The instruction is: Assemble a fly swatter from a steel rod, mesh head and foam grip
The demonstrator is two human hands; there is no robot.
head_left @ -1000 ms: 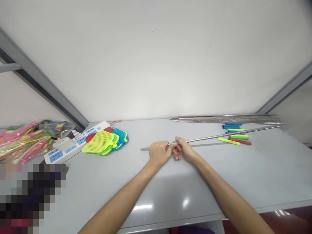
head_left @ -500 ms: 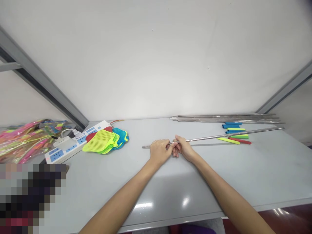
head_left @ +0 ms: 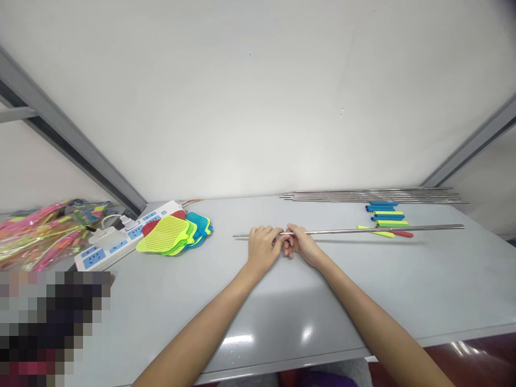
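A long, thin metal rod lies almost level across the view, gripped by both hands above the table. My left hand closes on it near its left end, knuckles up, and a short tip sticks out past the fingers. Beside it, my right hand pinches the rod between thumb and fingers, palm partly turned up. The rod's long right part passes over several coloured tubes in blue, yellow, green and red. Farther back, several more metal rods lie in a bundle along the wall.
Perforated fly swatter heads in yellow, green, blue and red are piled at left, partly on a white power strip with a plugged-in charger. Clear bags of colourful items sit at far left. The grey table meets a white wall behind.
The rod's right end has dropped towards me, so the rod is now nearly level in view. Both hands keep their places on it, the left fingers slightly raised.
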